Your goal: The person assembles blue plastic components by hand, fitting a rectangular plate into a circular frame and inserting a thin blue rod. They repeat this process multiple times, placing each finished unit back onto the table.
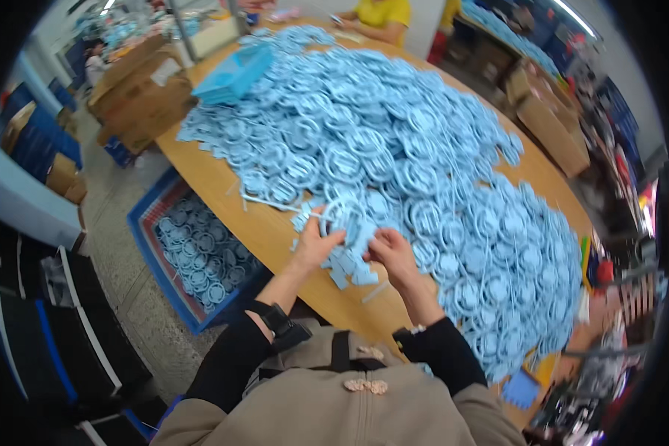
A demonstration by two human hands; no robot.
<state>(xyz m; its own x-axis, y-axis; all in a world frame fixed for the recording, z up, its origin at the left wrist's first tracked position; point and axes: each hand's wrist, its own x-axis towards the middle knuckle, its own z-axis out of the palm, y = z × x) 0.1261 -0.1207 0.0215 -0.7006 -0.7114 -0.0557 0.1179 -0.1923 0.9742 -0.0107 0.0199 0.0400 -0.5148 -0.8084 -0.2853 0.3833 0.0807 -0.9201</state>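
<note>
My left hand (316, 244) is closed on a light blue round plastic part (338, 215), thumb on the near side and fingers at its left rim. Just to the right, my right hand (394, 258) is curled in a pinch close to that part; whatever its fingertips grip is hidden. Beneath and beyond both hands spreads a big heap of similar light blue ring-shaped parts (349, 141) on a wooden table (290, 249). Small flat blue pieces (353, 271) lie between my wrists, near the table's front edge.
On the floor to the left stands a blue crate (150, 245) with more blue parts inside. A light blue basket (234, 74) rests on the heap's far left. Cardboard boxes (137, 93) stand beyond the table. Across it sits a person in a yellow top (383, 16).
</note>
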